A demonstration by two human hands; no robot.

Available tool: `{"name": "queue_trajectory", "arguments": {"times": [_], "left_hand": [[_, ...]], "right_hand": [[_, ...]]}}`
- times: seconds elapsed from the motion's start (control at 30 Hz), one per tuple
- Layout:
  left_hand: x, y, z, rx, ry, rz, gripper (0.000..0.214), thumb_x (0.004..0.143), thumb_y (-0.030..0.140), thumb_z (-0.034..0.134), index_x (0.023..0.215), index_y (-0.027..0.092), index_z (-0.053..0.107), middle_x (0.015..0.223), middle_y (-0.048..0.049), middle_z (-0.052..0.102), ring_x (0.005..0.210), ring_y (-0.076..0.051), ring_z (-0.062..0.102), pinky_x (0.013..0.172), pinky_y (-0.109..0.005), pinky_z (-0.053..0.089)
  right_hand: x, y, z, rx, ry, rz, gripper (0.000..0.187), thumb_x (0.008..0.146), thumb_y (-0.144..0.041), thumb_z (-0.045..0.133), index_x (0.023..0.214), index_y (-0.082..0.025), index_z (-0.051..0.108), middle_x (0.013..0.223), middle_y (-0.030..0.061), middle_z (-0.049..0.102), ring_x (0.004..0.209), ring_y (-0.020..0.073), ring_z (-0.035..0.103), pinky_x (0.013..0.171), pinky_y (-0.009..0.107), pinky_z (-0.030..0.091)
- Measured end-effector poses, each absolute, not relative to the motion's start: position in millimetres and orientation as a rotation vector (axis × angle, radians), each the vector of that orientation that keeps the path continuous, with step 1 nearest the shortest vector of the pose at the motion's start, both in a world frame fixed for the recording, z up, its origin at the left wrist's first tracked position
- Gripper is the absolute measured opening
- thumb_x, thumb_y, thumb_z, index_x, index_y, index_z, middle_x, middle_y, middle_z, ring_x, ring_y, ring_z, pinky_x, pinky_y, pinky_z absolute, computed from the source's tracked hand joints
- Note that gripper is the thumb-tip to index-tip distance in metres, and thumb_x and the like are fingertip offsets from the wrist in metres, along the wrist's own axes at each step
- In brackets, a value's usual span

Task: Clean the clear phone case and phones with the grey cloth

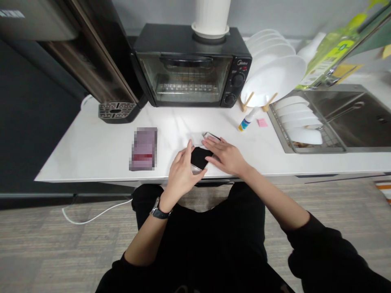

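On the white countertop in front of me lies a small flat black square piece (200,158) with a pale, clear-looking rim. My left hand (182,169) grips its left side, index finger along the far edge and thumb at the near corner. My right hand (224,154) lies over its right side with fingers stretched out. Those fingertips touch a small pale rectangular piece with a dark edge (212,137), partly covered by the hand. Just behind the black piece, a clear, see-through part (197,139) shows faintly.
A blurred-out purple rectangle (144,148) lies left of my hands. Behind stands a toaster oven (189,77); a drink dispenser (117,112) is at left. A small spray bottle (244,123), pink sticky notes (262,122), racked plates (275,77) and a sink (348,130) are at right.
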State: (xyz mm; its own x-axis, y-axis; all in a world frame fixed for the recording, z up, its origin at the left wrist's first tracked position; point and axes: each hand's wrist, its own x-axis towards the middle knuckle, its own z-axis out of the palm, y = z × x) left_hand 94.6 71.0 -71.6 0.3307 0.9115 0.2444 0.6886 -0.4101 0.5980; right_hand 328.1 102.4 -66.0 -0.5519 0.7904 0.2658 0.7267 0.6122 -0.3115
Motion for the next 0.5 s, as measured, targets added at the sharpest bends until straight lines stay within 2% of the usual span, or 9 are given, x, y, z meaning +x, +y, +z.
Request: {"name": "queue_trajectory", "arguments": {"times": [0.1, 0.27, 0.4, 0.5], "left_hand": [[95, 71, -71, 2.212, 1.407, 0.778, 0.120, 0.088, 0.037, 0.084, 0.176, 0.024, 0.003, 0.161, -0.0115, 0.058, 0.148, -0.032, 0.052, 0.125, -0.050, 0.048], [94, 72, -73, 2.216, 1.448, 0.720, 0.118, 0.089, 0.041, 0.083, 0.176, 0.018, 0.006, 0.156, -0.0175, 0.060, 0.144, -0.034, 0.055, 0.120, -0.051, 0.052], [94, 71, -73, 2.235, 1.396, 0.758, 0.116, 0.089, 0.027, 0.077, 0.176, 0.022, 0.001, 0.163, -0.0137, 0.055, 0.145, -0.032, 0.053, 0.122, -0.051, 0.050], [95, 70, -72, 2.265, 1.413, 0.737, 0.114, 0.090, 0.035, 0.079, 0.175, 0.018, 0.005, 0.162, -0.0174, 0.054, 0.145, -0.035, 0.052, 0.122, -0.054, 0.049]], "right_hand": [[331, 115, -67, -1.304, -2.434, 0.191, 0.076, 0.107, -0.064, 0.049, 0.165, -0.015, 0.046, 0.167, 0.0149, 0.051, 0.161, 0.0327, 0.044, 0.133, 0.062, 0.039], [301, 77, -71, -1.145, -2.503, 0.206, 0.088, 0.104, -0.072, 0.045, 0.163, -0.007, 0.046, 0.169, 0.0190, 0.047, 0.162, 0.0326, 0.043, 0.134, 0.057, 0.039], [290, 48, -72, -1.037, -2.536, 0.258, 0.088, 0.103, -0.075, 0.046, 0.162, -0.009, 0.048, 0.166, 0.0167, 0.054, 0.160, 0.0291, 0.047, 0.134, 0.053, 0.039], [302, 57, -70, -1.093, -2.527, 0.254, 0.079, 0.106, -0.070, 0.044, 0.165, -0.017, 0.045, 0.167, 0.0118, 0.052, 0.160, 0.0273, 0.047, 0.135, 0.057, 0.037]]}}
